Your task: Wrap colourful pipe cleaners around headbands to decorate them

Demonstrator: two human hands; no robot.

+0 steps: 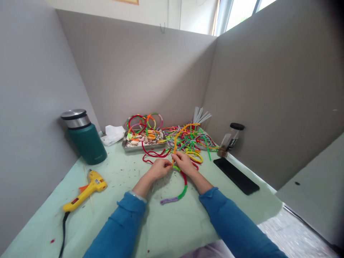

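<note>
An orange pipe cleaner [176, 139] rises from between my two hands and bends off to the right at its top. My left hand [160, 168] pinches near its lower end, fingers closed. Just beside it, my right hand [184, 163] has its fingers closed on the same orange strand. Below them hangs a curved piece wrapped in bands of colour [185, 186], light green, red, green and purple, with its purple end on the table. Its upper end meets the fingers, where the exact join is hidden.
A metal tray [145, 147] holds shells, with colourful rings [137, 122] on top. Loose pipe cleaners [192, 139] pile at its right. A yellow glue gun [87, 191] and green bottle [87, 139] stand left; a clear bottle [233, 138] and black flat object [236, 175] right. Grey partitions [139, 68] surround the table.
</note>
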